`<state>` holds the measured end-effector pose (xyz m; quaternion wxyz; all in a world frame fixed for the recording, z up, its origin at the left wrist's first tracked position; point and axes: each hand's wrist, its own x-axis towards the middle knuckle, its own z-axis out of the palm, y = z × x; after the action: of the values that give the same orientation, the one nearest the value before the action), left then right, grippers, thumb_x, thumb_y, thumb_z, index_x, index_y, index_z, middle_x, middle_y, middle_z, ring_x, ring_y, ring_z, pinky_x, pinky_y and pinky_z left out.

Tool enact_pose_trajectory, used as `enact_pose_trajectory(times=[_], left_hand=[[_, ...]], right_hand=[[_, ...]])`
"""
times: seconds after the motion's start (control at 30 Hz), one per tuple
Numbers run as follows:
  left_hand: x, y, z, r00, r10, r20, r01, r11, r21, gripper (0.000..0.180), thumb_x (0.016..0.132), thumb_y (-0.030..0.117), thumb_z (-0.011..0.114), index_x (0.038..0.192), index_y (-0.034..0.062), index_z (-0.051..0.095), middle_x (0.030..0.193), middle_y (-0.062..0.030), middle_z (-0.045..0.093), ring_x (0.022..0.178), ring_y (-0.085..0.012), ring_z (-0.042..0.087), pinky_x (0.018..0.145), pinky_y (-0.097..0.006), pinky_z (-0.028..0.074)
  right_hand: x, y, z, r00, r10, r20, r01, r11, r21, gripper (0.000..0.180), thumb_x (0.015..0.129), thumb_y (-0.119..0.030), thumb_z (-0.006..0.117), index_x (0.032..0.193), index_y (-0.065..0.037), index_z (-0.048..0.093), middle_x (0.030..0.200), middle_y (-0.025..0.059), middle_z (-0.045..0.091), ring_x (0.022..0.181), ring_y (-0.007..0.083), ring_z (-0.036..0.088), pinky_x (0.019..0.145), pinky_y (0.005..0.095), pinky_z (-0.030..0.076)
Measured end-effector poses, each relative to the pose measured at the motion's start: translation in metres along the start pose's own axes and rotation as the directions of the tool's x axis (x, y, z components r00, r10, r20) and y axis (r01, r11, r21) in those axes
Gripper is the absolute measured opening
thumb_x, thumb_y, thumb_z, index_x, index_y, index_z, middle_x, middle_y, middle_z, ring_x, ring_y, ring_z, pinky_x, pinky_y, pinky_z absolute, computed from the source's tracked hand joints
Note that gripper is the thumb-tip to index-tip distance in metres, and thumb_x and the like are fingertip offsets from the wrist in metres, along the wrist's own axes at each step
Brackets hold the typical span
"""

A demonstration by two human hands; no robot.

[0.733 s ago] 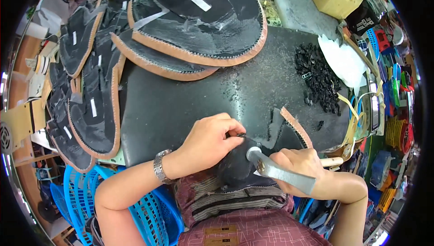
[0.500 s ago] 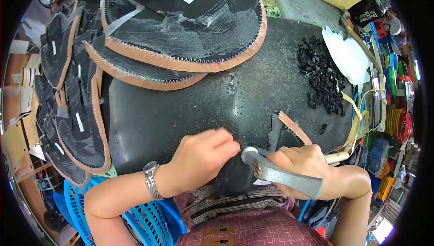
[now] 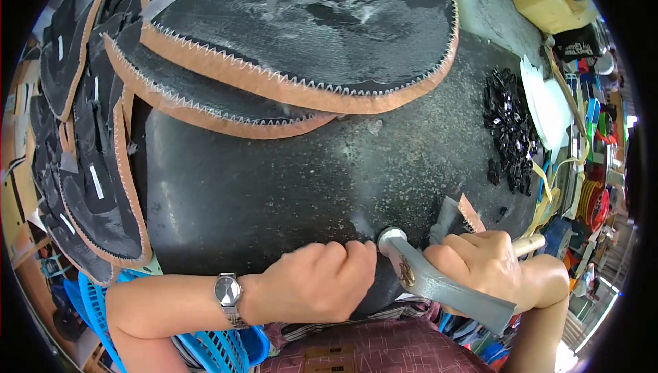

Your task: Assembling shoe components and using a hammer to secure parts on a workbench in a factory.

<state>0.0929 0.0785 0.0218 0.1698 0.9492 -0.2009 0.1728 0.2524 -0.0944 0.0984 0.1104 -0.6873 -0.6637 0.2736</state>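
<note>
My right hand (image 3: 483, 263) is wrapped round a hammer (image 3: 452, 289), its wooden handle end showing past the hand. The round silver hammer face points left, close to my left hand (image 3: 321, 282). That hand is closed at the near edge of the black work surface (image 3: 260, 195); whatever its fingers pinch is hidden. A dark piece shows between the hands, close to my body. Beyond my right hand pokes out a brown strip (image 3: 470, 213) with zigzag stitching, beside a grey-black flap (image 3: 444, 221).
Large black shoe-upper pieces (image 3: 295, 44) with brown stitched edges overlap at the far side. More such pieces (image 3: 103, 202) are stacked at the left. Several small black shiny parts (image 3: 510, 133) lie heaped at the right, beside a white sheet (image 3: 546, 106). A blue basket (image 3: 223, 352) stands near my left elbow.
The view has shifted, so the work surface looks larger and nearer. Both hands stay close together at the near edge, the hammer still in my right hand. The dark piece between them shows less.
</note>
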Motion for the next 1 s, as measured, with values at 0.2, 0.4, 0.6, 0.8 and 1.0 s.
enact_pose_trajectory(times=[0.2,0.4,0.6,0.8,1.0], left_hand=[[-0.011,0.005,0.001,0.947,-0.321,-0.01,0.302,0.901,-0.312,0.029,0.066,0.013,0.067,0.094,0.0068,0.069,0.08,0.0029,0.059,0.058,-0.0121,0.051,0.05,-0.023,0.037],[-0.01,0.012,0.004,0.982,-0.183,-0.038,0.173,0.968,-0.184,0.023,0.069,0.012,0.061,0.089,0.0,0.066,0.078,-0.0013,0.054,0.057,-0.0106,0.045,0.05,-0.024,0.033],[-0.001,0.022,0.004,1.0,-0.014,0.015,0.014,0.999,0.048,0.019,0.071,0.011,0.058,0.081,-0.0045,0.065,0.078,-0.0052,0.053,0.056,-0.0112,0.042,0.051,-0.024,0.034],[0.005,0.025,-0.007,0.992,-0.015,0.126,0.01,0.999,0.04,0.021,0.075,0.015,0.057,0.084,-0.0034,0.063,0.077,-0.0049,0.052,0.059,-0.0125,0.044,0.053,-0.025,0.036],[0.015,0.043,-0.01,0.869,-0.466,0.165,0.49,0.857,-0.162,0.04,0.072,0.027,0.071,0.102,0.0026,0.061,0.086,-0.0063,0.056,0.067,-0.0206,0.054,0.055,-0.03,0.042]], right_hand=[[-0.003,0.002,0.007,0.999,0.048,-0.02,-0.049,0.999,-0.024,0.03,0.068,-0.016,0.062,0.093,-0.003,0.052,0.063,0.0015,0.042,0.047,0.0168,0.055,0.039,0.0315,0.044],[0.002,0.008,0.0,0.999,-0.015,-0.042,0.016,1.0,0.002,0.026,0.068,-0.018,0.063,0.088,-0.005,0.052,0.061,0.0011,0.041,0.046,0.0164,0.054,0.038,0.0313,0.042],[0.004,0.008,-0.002,0.988,-0.155,-0.028,0.147,0.971,-0.19,0.018,0.066,-0.016,0.062,0.077,-0.006,0.052,0.057,-0.0017,0.037,0.043,0.0111,0.047,0.038,0.0265,0.038],[0.004,0.002,-0.005,0.988,-0.147,0.057,0.155,0.968,-0.198,0.019,0.066,-0.017,0.06,0.077,-0.007,0.049,0.061,0.0,0.041,0.047,0.0119,0.051,0.04,0.0277,0.04],[-0.021,0.02,0.006,0.996,-0.008,-0.086,0.008,1.0,-0.002,0.033,0.067,-0.018,0.064,0.095,-0.004,0.052,0.068,0.006,0.049,0.054,0.0228,0.058,0.047,0.0362,0.047]])
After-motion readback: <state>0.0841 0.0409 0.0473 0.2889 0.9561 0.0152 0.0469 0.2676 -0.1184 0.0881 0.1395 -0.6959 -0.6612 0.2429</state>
